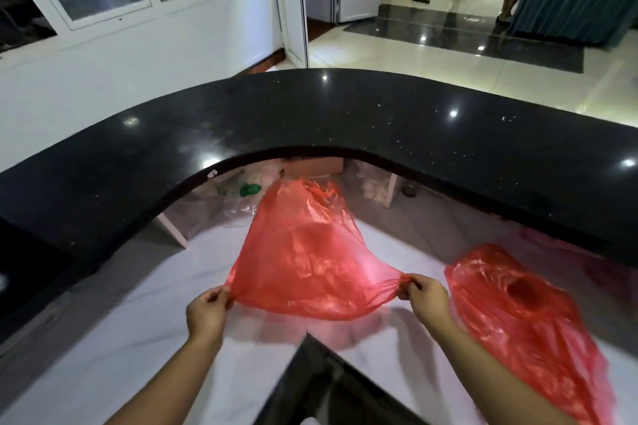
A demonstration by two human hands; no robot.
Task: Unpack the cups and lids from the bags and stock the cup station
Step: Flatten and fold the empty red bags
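**Red Bag Held Spread Above the Tabletop**

The left hand [207, 312] pinches the near-left corner of the red bag [303, 252], at 7 o'clock on the film. The right hand [426, 298] pinches a gathered corner at 4 o'clock. Both sets of fingers [217, 295] are clenched on plastic. The opposed pull draws the near edge taut, so the bag spreads as a flat sheet with its far end pointing to 12 o'clock. No bulge shows in it. The hold probably serves to flatten the bag or to confirm that it is empty.

A second red bag [518, 314] lies slumped on the white tabletop [138, 338], at 3 o'clock from the right hand. A dark round shape shows through its film, but the contents cannot be identified. Its position within reach suggests it is next for unpacking.

No loose cups or lids are in view. Clear bags [238, 197] and a cardboard box [314, 166] sit under the black ledge [345, 114] at 12 o'clock.
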